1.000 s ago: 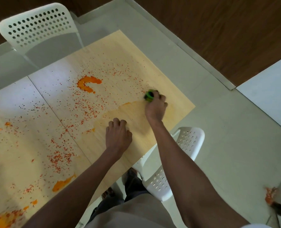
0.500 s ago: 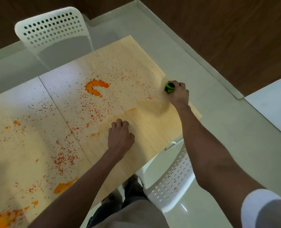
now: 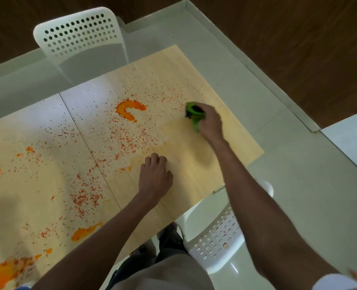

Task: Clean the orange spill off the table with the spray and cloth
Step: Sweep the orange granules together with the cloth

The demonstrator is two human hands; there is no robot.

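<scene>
Seen from above, a pale wooden counter fills the left and centre of the view, splashed with an orange spill. The spill's thickest mark is a bright orange hook-shaped puddle just past the counter's middle, toward 12 o'clock. Fine reddish-orange specks fan out around it and run toward 8 o'clock. More solid orange blobs lie near the front edge at 7 o'clock, with the largest pool at the bottom left corner. The wood between the two hands looks damp and faintly orange-tinted, with few specks on it.

The right hand reaches out toward 1 o'clock, its fingers wrapped round a bright green cleaning cloth or pad with a dark patch, pressed onto the counter at the right edge of the speckled area. It is blurred, so whether it is cloth or sponge cannot be told.

The left hand rests on the counter nearer the body, fingers curled under with the knuckles down, grasping nothing, just right of a small orange smear.

A white perforated plastic chair stands at the far side at 11 o'clock. A second white perforated chair sits beneath the right forearm at 5 o'clock, on a pale tiled floor.
</scene>
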